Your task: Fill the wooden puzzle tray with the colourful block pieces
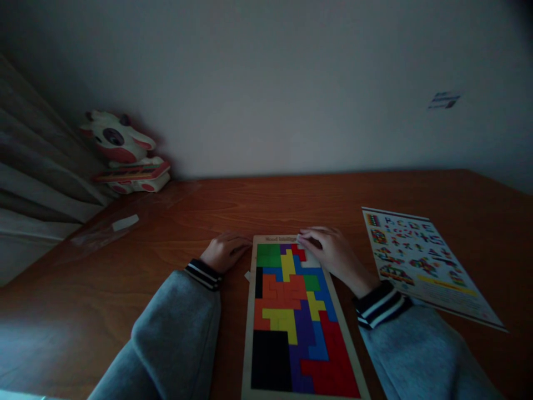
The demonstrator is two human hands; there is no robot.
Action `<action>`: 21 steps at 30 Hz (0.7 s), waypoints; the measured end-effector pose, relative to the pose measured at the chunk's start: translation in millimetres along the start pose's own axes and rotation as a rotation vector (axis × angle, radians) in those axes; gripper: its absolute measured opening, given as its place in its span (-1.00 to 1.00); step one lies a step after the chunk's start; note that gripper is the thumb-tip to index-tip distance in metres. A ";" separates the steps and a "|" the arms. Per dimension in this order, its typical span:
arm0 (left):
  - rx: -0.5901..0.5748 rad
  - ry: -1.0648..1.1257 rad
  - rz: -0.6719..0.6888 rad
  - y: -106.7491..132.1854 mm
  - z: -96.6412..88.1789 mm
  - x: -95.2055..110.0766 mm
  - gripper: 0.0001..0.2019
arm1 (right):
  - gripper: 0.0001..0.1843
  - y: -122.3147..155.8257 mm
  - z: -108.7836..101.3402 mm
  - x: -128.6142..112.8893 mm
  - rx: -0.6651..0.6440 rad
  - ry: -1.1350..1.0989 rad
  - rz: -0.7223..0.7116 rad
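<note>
A wooden block puzzle board (pixel 249 344) lies lengthwise in front of me, filled with flat pieces in green, yellow, orange, purple, blue and red. My left hand (pixel 225 253) rests on the table at the board's upper left corner, fingertips stretched to the frame. Over the upper right corner is my right hand (pixel 333 253), thumb and index finger pinched; anything between them is hidden. Just below those fingertips sits a red piece (pixel 298 253), with a pale patch (pixel 309 260) beside it. A large black area (pixel 270 361) fills the lower left; whether it is pieces or bare base I cannot tell.
To the right lies a printed sheet (pixel 420 261) with colourful block figures. A cow-shaped toy keyboard (pixel 129 158) stands at the back left beside a curtain (pixel 37 183). Clear plastic with a white label (pixel 125 223) lies nearby. A wall bounds the wooden table (pixel 233 203) behind.
</note>
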State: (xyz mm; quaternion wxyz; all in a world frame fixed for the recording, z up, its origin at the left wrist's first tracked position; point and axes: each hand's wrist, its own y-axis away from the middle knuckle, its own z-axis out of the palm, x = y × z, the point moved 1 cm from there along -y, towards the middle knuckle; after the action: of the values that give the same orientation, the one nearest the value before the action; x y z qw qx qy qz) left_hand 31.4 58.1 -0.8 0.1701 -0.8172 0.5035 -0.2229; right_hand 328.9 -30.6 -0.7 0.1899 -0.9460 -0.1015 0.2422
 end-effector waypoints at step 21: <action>0.018 0.021 -0.006 -3.4 -0.2 0.5 -0.81 | -0.81 1.1 -6.4 4.3 -0.033 -0.053 0.114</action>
State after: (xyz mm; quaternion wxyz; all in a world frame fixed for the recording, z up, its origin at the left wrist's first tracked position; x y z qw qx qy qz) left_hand 34.0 59.1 1.2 0.1714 -0.8148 0.5006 -0.2368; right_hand 335.9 -32.4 2.2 0.1575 -0.9465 -0.0566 0.2760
